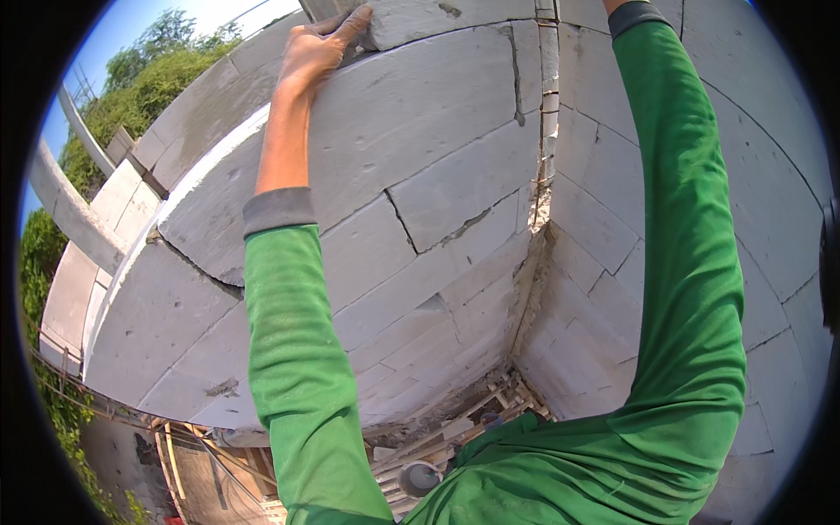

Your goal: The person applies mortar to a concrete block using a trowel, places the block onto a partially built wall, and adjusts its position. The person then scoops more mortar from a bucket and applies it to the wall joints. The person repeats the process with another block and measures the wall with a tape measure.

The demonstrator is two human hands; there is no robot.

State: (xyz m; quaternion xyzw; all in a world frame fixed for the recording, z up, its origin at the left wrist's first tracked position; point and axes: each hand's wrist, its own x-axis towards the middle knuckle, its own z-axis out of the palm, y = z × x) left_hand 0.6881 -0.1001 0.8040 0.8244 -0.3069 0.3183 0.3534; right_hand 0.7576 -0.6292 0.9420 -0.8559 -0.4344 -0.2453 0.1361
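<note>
Two green sleeves (302, 350) rise. Our half-curled left hand (313, 54) touches one block (437, 19); our right hand, out of view, we cannot tell.

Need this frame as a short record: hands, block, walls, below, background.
left hand: at the top block's left end; grip unclear
right hand: past the top edge; green sleeve shows
top block: pale grey, partly cut off by the frame
walls: pale block walls meeting at a corner
below: round bucket
background: green trees, upper left
</note>
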